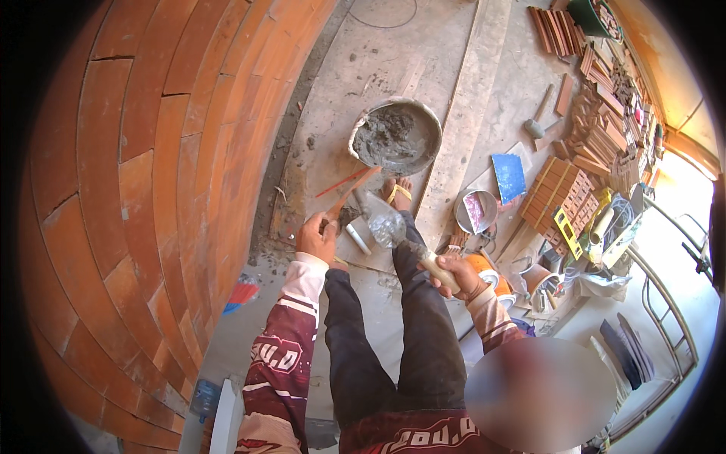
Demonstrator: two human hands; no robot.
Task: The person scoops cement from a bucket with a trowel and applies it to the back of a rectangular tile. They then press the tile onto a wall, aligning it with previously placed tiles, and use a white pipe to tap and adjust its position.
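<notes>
My left hand (318, 242) grips a thin terracotta piece (355, 185) angled up toward a round basin (361, 113) of grey mortar (389, 132). My right hand (457, 276) is closed on the pale handle of a trowel (386, 227), whose mortar-smeared blade lies just right of the piece; whether they touch I cannot tell. Below the blade, a white cylinder (359, 238) lies on the board (333, 68). My sandalled foot (401, 197) is beside the basin.
A brick wall (136, 212) rises along the left. At right are brick stacks (556, 197), a mallet (533, 125), a blue square (508, 176), a metal bowl (474, 212), buckets (484, 276), a yellow level (567, 231) and a metal railing (658, 295).
</notes>
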